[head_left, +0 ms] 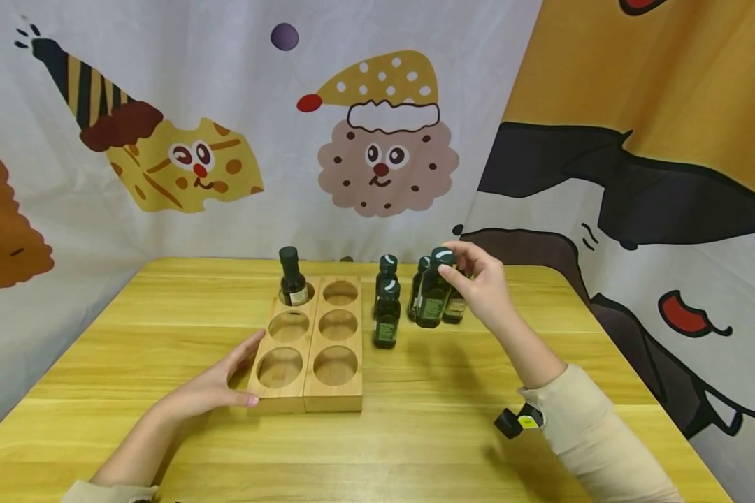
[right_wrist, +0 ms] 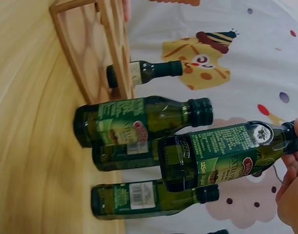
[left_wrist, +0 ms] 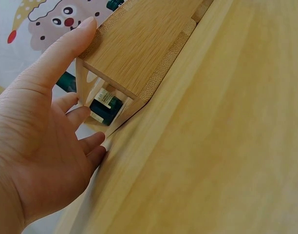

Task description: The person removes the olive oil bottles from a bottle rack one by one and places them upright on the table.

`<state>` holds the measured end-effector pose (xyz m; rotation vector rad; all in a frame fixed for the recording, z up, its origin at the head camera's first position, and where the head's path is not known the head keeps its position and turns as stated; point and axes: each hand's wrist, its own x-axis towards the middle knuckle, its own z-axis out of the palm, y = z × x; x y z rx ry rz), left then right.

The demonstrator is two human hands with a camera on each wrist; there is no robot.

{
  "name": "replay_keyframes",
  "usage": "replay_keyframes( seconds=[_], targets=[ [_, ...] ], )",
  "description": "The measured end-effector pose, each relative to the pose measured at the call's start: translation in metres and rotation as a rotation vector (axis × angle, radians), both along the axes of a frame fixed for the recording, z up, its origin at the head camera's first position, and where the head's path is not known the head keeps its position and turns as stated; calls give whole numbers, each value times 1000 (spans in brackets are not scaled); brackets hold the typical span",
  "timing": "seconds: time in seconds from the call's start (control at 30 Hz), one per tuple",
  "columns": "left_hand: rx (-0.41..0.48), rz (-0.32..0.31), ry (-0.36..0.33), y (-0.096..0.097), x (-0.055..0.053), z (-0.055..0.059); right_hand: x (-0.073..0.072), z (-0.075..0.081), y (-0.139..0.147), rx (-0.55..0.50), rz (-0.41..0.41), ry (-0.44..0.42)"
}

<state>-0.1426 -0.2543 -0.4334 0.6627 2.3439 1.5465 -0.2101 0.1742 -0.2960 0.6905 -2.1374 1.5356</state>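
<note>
My right hand (head_left: 486,283) pinches a small green olive oil bottle (right_wrist: 219,153) by its dark cap, thumb on the near side. The bottle hangs upright, overlapping other bottles in the head view. At the near left corner of a light wooden rack (head_left: 333,404), my left hand (head_left: 217,383) rests with fingers spread, its thumb at the front corner and a fingertip at the left side. The left wrist view shows that thumb on the edge of the rack's front panel. A darker bottle (head_left: 293,283) stands in the rack's far left hole.
Right of the rack stand several more green bottles, including a near one (head_left: 386,318) and one at the right (head_left: 455,307). The rack has two rows of round holes. A printed curtain (head_left: 226,230) hangs behind the wooden table (head_left: 415,447).
</note>
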Motion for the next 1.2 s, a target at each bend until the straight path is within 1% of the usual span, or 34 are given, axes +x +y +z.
replay_keyframes(
  seconds=[0.07,0.17,0.33,0.47,0.6,0.73,0.8,1.03,1.2],
  targets=[
    [-1,1,6,0,0,0,-2,-3,1,11,-7,-16],
    [-5,2,13,0,0,0,-13,-17,7,14,-17,-37],
    [-7,4,10,0,0,0,-16,-29,9,34,-43,-56],
    [-6,5,8,0,0,1,-19,-40,9,34,-42,-77],
    [-6,6,8,0,1,1,-22,-49,10,27,-49,-124],
    [-4,4,6,0,1,1,-22,-56,11,38,-68,-168],
    [-3,4,8,0,1,1,-20,-58,10,39,-70,-178],
    [0,4,17,-1,1,-1,-1,-46,1,36,-68,-176],
    [0,1,15,-1,0,-1,1,-49,-1,37,-68,-172]
  ],
)
